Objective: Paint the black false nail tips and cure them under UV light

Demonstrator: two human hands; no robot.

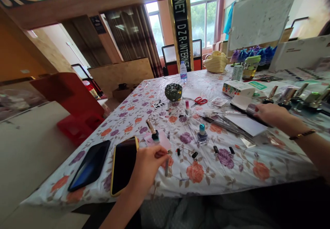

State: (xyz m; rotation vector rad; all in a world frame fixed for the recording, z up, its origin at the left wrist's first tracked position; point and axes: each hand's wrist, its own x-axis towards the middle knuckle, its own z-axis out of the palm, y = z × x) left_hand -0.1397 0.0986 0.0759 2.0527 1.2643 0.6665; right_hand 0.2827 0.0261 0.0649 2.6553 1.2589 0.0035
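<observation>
My left hand (151, 162) is closed in a pinch at a slim metal tool (167, 167), which shows above and below the fingertips. Just beyond it, a dark nail polish bottle (155, 136) with a gold cap stands on a pink paper (148, 141). Several black nail tips (195, 155) lie in a row to the right, in front of a nail polish bottle with a blue cap (202, 134). At the right, my right hand (273, 115) has its fingers closed on a small greyish translucent object (251, 108), over a dark-edged white case (241, 103); its kind is unclear.
Two phones (89, 167) lie at the left on the flowered tablecloth (123, 119). Farther back are a dark woven basket (173, 92), red scissors (200, 100) and a water bottle (183, 72). Thin tools (221, 124) and several gold-capped bottles (287, 96) are on the right.
</observation>
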